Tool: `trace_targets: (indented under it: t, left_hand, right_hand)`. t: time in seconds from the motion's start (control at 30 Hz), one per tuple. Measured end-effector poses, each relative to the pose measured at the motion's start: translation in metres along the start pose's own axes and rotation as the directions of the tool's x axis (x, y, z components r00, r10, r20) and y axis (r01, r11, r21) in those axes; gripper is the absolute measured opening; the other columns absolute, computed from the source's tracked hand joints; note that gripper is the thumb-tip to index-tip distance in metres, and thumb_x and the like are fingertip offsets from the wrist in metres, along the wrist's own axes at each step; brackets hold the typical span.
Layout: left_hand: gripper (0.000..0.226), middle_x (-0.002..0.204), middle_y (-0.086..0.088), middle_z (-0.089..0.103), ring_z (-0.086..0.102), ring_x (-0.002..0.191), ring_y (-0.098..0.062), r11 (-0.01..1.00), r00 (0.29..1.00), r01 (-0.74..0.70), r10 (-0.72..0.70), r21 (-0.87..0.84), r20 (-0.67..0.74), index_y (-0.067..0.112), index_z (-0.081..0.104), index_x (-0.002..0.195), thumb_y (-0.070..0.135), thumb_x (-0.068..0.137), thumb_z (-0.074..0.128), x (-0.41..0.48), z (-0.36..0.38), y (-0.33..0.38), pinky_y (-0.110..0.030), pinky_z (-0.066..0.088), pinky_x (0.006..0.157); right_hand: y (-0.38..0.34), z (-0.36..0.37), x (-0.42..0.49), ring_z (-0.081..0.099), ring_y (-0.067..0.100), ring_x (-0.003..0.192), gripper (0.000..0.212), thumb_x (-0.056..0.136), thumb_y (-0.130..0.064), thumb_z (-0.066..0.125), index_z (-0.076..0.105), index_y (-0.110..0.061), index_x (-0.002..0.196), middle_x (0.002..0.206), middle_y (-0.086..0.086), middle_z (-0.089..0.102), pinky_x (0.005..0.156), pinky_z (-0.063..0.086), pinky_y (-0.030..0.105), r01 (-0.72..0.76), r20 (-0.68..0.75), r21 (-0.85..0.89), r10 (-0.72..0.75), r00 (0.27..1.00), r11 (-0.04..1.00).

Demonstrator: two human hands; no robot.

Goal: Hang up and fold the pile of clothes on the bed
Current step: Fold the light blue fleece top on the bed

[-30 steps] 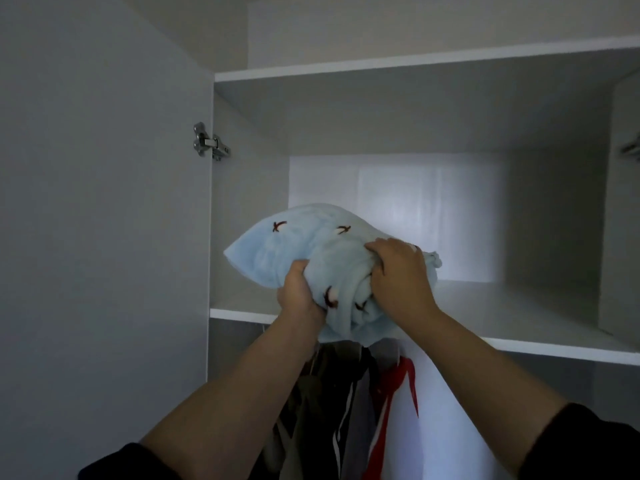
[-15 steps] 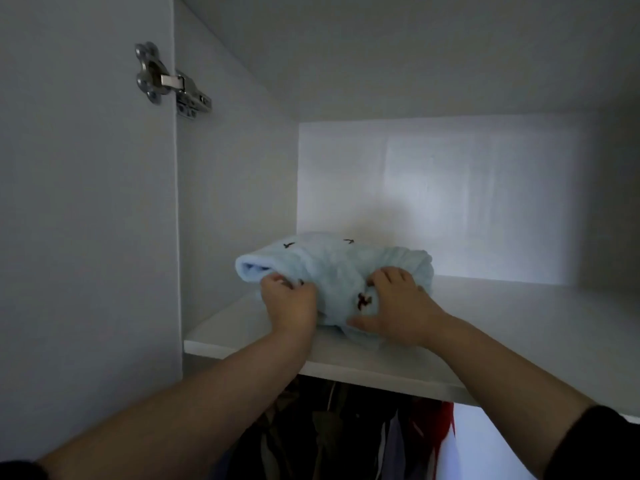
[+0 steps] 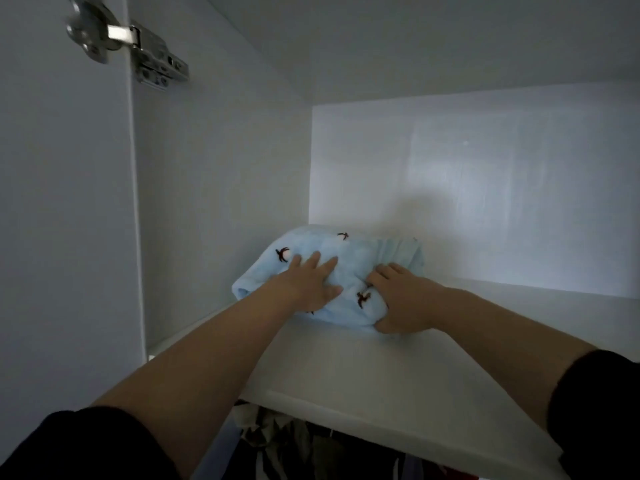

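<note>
A folded light-blue garment (image 3: 367, 258) with small dark embroidered marks lies on the white wardrobe shelf (image 3: 381, 368), near the left back corner. My left hand (image 3: 308, 282) lies flat on its top, fingers straight and spread, pressing down. My right hand (image 3: 401, 299) is at the garment's right front, fingers curled into the fabric and thumb tucked under its lower edge. Both forearms reach in from below.
The wardrobe's left side wall (image 3: 214, 202) and back panel (image 3: 485, 188) close off the compartment. A metal door hinge (image 3: 131, 46) sits at upper left on the open door. Hanging clothes (image 3: 311, 445) show below the shelf's front edge.
The garment went from held up in front of the shelf to lying deeper on it. My left hand let go and flattened on top. The camera moved closer.
</note>
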State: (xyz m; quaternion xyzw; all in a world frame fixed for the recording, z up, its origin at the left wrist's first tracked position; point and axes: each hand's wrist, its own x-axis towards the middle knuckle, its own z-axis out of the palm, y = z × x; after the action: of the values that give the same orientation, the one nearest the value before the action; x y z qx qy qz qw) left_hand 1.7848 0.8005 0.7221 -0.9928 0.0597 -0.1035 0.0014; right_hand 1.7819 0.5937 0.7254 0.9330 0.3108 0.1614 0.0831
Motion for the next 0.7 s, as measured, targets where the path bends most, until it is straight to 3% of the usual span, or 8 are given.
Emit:
trace_targets:
  t: [0.13,0.23,0.3,0.37,0.5,0.6,0.7]
  left_hand:
    - [0.074,0.160,-0.011,-0.009,-0.007,0.145,-0.039,0.999,1.000,-0.018,0.018,0.036,0.008,0.029,-0.009,0.151,0.060,0.096,0.029,0.028,0.011,-0.010,-0.047,-0.002,0.118]
    - [0.075,0.160,-0.009,-0.011,-0.009,0.145,-0.038,1.000,1.000,0.022,-0.022,-0.004,0.003,0.031,-0.010,0.151,0.060,0.096,0.031,0.050,0.020,-0.012,-0.053,0.001,0.117]
    - [0.072,0.160,-0.002,-0.014,-0.012,0.146,-0.033,0.995,0.996,0.067,-0.071,-0.068,-0.055,0.037,-0.010,0.150,0.060,0.095,0.031,0.059,0.034,-0.014,-0.059,0.005,0.115]
    - [0.068,0.160,0.000,-0.012,-0.010,0.146,-0.029,0.993,0.975,0.113,-0.116,-0.025,-0.188,0.040,-0.006,0.150,0.060,0.095,0.030,0.063,0.046,-0.019,-0.060,0.008,0.113]
    - [0.060,0.152,-0.011,0.020,0.021,0.138,-0.031,0.971,0.911,0.214,-0.159,0.107,-0.381,0.030,0.021,0.147,0.054,0.094,0.037,0.063,0.046,-0.036,-0.051,0.024,0.106]
    - [0.048,0.136,-0.011,0.036,0.036,0.123,-0.028,0.963,0.887,0.258,-0.206,0.074,-0.414,0.018,0.043,0.130,0.047,0.092,0.044,0.062,0.039,-0.052,-0.040,0.036,0.095]
    - [0.029,0.119,-0.010,0.050,0.046,0.111,-0.027,0.974,0.866,0.224,-0.210,-0.023,-0.453,0.012,0.054,0.108,0.035,0.092,0.047,0.061,0.035,-0.059,-0.035,0.040,0.084]
  right_hand:
    - [0.016,0.014,0.034,0.030,0.027,0.133,0.075,0.080,-0.043,0.066,0.031,-0.012,0.139,0.142,0.010,0.034,0.111,0.025,0.035,-0.022,0.037,0.009,0.022,0.999,1.000]
    - [0.025,0.028,0.058,0.026,0.028,0.135,0.075,0.079,-0.041,0.066,0.030,-0.014,0.139,0.142,0.008,0.031,0.111,0.027,0.039,-0.049,0.044,0.046,0.047,0.998,0.998]
    - [0.030,0.038,0.072,0.024,0.027,0.136,0.076,0.079,-0.043,0.063,0.028,-0.014,0.140,0.143,0.008,0.029,0.110,0.029,0.040,-0.054,0.013,0.032,0.054,0.998,0.998]
    - [0.034,0.048,0.083,0.020,0.027,0.139,0.080,0.080,-0.046,0.061,0.025,-0.014,0.144,0.149,0.007,0.024,0.110,0.030,0.041,-0.058,-0.027,0.019,0.059,0.998,0.998]
    - [0.039,0.068,0.099,0.012,0.028,0.143,0.083,0.082,-0.050,0.059,0.020,-0.016,0.147,0.156,0.010,0.011,0.110,0.031,0.044,-0.124,-0.139,0.015,0.125,0.982,0.992]
    - [0.039,0.076,0.108,0.003,0.031,0.146,0.080,0.086,-0.055,0.054,0.018,-0.022,0.149,0.160,0.009,-0.003,0.113,0.020,0.052,-0.240,-0.197,0.008,0.237,0.951,0.971]
    - [0.040,0.080,0.113,0.000,0.031,0.147,0.076,0.087,-0.056,0.052,0.018,-0.026,0.149,0.160,0.009,-0.008,0.111,0.018,0.057,-0.292,-0.209,0.059,0.298,0.932,0.955]
